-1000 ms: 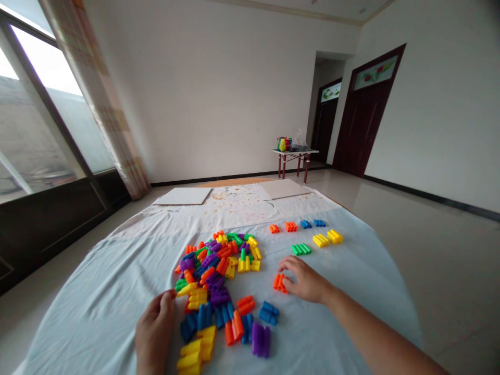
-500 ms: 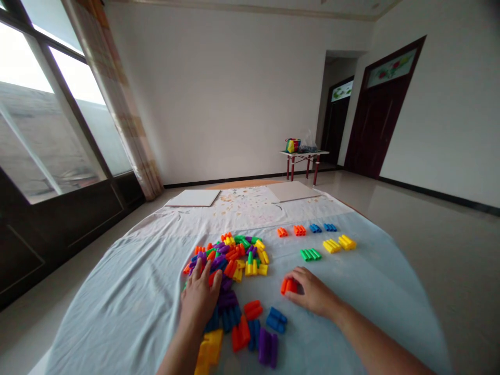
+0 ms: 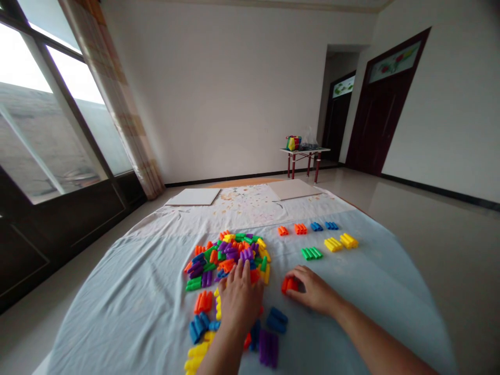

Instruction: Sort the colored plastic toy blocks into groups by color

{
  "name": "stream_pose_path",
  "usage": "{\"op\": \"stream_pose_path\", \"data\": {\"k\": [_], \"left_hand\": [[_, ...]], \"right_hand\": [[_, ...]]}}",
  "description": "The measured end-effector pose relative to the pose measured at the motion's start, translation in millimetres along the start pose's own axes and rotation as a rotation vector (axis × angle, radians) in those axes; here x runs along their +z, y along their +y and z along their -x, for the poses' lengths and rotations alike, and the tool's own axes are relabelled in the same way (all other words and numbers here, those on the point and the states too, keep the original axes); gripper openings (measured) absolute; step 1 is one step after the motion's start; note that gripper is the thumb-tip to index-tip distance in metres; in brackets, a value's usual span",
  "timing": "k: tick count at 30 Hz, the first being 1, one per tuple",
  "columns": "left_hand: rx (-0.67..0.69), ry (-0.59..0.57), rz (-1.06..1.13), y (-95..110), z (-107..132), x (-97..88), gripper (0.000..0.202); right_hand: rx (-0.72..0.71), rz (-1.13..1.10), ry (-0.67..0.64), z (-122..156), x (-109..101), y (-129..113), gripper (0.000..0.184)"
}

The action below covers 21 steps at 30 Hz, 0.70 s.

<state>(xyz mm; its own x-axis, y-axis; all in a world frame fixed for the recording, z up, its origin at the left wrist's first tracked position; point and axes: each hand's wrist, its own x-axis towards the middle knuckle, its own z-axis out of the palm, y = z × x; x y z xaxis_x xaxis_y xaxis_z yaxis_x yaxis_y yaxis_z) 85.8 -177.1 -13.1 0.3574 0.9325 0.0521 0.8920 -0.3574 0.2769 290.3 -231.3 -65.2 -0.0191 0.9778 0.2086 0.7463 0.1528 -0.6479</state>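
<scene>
My left hand (image 3: 240,302) lies flat with fingers spread on the near edge of a heap of multicoloured plastic interlocking bricks (image 3: 226,258), and hides part of it. My right hand (image 3: 314,292) curls over a small orange brick cluster (image 3: 289,284) on the pale blue cloth (image 3: 117,317). Loose groups lie near my hands: blue bricks (image 3: 277,320), purple bricks (image 3: 269,348), and yellow bricks (image 3: 196,354). Beyond them stand small sorted groups: orange (image 3: 283,230), blue (image 3: 316,226), green (image 3: 311,253), and yellow (image 3: 333,244).
Two flat pale boards (image 3: 193,196) (image 3: 294,189) lie at the cloth's far end. A small red-legged table (image 3: 304,151) with a bag and colourful items stands by the far wall. Dark doors (image 3: 375,120) are at right, and a curtained window (image 3: 50,109) at left.
My left hand has moved forward and right onto the heap, and the bricks under it have shifted and spread. My right hand stays on the orange bricks. The view has turned slightly.
</scene>
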Motion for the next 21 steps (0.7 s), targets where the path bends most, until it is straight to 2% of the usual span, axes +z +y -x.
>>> {"op": "stream_pose_path", "data": {"k": [4,7,10,14,17,18,21], "left_hand": [[0.084,-0.109,0.192,23.0,14.0,9.6,0.064],[0.143,-0.080,0.416,17.8,12.8,2.9,0.061],[0.088,0.119,0.589,-16.6,-1.6,-12.2,0.056],[-0.143,0.405,0.646,-89.0,-22.0,-21.4,0.051],[-0.316,0.475,0.614,-134.4,-26.8,-13.3,0.046],[-0.366,0.506,0.597,-144.8,-26.4,-8.8,0.045],[-0.406,0.566,0.643,-163.0,-22.5,5.5,0.044]], "right_hand": [[-0.002,-0.033,-0.007,0.3,-1.5,0.6,0.029],[0.009,-0.075,-0.018,2.0,-5.5,0.1,0.031],[0.007,-0.109,0.018,3.6,-9.5,2.9,0.036],[-0.042,-0.080,0.135,-2.1,-17.0,13.0,0.045],[-0.088,0.037,0.232,-19.7,-28.8,23.0,0.042],[-0.095,0.080,0.250,-28.7,-33.9,26.6,0.041],[-0.066,0.235,0.240,-62.7,-48.6,36.9,0.042]]}}
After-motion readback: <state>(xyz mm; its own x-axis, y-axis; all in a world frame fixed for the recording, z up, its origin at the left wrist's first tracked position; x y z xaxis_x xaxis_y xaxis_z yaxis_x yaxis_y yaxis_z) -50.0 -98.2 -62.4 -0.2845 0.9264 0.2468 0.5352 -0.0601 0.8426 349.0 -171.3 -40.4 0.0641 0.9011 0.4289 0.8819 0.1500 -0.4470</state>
